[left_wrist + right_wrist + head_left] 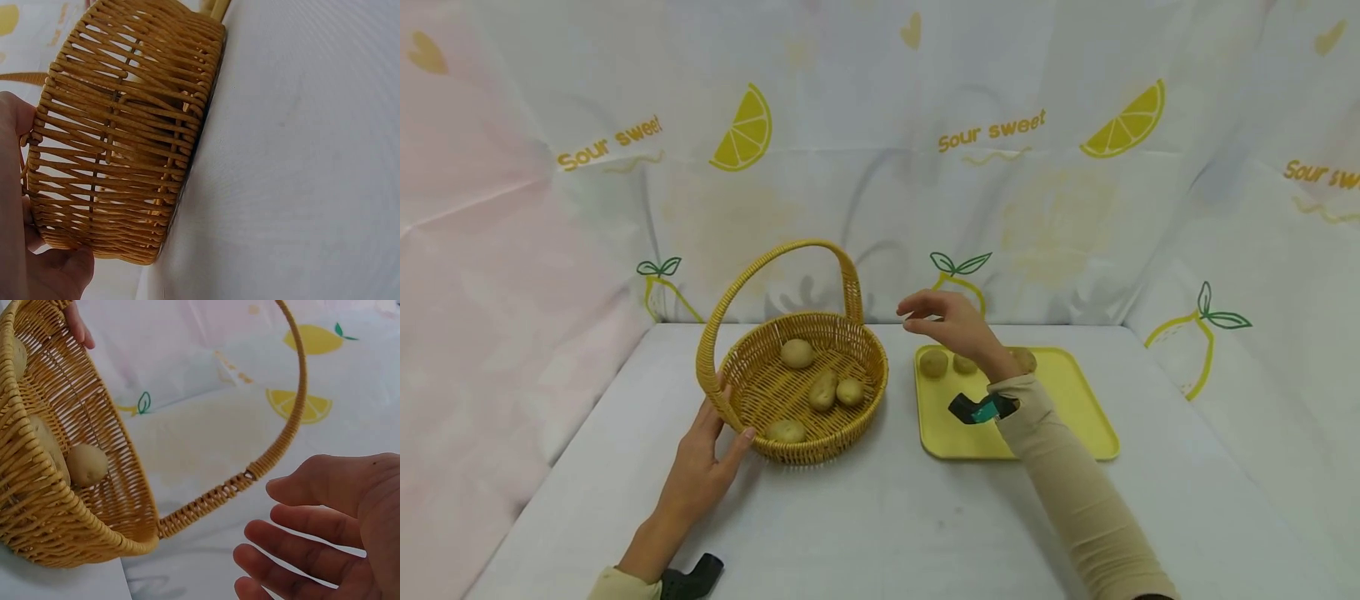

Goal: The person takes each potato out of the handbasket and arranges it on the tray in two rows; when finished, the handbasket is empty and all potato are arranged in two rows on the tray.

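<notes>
Both hands well apart — gripping the near left side of a yellow wicker basket (816, 452) with the left hand (703, 462), clasping the rim between thumb and fingers. Holding the right hand (951, 321) in the air to the right of the basket, near its arched handle (206, 503) — bending the fingers loosely, spreading the thumb from them. Counting four potatoes (797, 353) inside the basket: one toward the far side, two close together toward the right, one by the near wall. Seeing three more along the far edge of a yellow tray (951, 440), partly behind the right wrist. Facing a lemon-printed backdrop (880, 183).
</notes>
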A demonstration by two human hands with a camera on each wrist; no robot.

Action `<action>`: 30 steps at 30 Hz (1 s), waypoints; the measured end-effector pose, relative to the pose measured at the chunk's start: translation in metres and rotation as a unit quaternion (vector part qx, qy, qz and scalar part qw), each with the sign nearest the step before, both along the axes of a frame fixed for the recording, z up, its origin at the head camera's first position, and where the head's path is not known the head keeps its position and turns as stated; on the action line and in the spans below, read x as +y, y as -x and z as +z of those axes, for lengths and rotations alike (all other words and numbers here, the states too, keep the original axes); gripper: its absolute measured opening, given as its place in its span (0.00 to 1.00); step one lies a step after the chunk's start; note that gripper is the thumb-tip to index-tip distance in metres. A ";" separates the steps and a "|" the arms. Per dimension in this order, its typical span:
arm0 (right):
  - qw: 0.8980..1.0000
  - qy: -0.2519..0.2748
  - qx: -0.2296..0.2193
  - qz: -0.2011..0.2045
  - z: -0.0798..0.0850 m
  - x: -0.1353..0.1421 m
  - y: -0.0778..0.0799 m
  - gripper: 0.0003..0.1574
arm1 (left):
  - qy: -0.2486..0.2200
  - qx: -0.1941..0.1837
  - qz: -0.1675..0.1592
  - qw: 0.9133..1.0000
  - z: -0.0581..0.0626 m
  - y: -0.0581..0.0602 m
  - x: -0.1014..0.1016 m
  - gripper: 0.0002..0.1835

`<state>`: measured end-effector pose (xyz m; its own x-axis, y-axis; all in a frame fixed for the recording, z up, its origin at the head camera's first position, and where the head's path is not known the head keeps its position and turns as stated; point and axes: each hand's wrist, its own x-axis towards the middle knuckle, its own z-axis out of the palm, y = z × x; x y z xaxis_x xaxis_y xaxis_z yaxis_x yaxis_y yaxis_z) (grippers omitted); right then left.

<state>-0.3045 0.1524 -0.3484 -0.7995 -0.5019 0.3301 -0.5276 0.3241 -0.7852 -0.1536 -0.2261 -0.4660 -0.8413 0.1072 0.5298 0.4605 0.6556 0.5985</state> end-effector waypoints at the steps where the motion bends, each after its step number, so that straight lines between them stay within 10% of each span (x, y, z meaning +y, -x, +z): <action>1: 1.000 -0.002 0.002 0.005 0.001 -0.004 0.001 0.16 | -0.002 0.000 -0.001 1.000 0.000 0.000 0.000 0.40; 30: 0.985 -0.047 -0.033 0.162 -0.006 -0.088 0.004 0.22 | 0.007 0.001 0.005 1.000 0.001 -0.001 0.000 0.40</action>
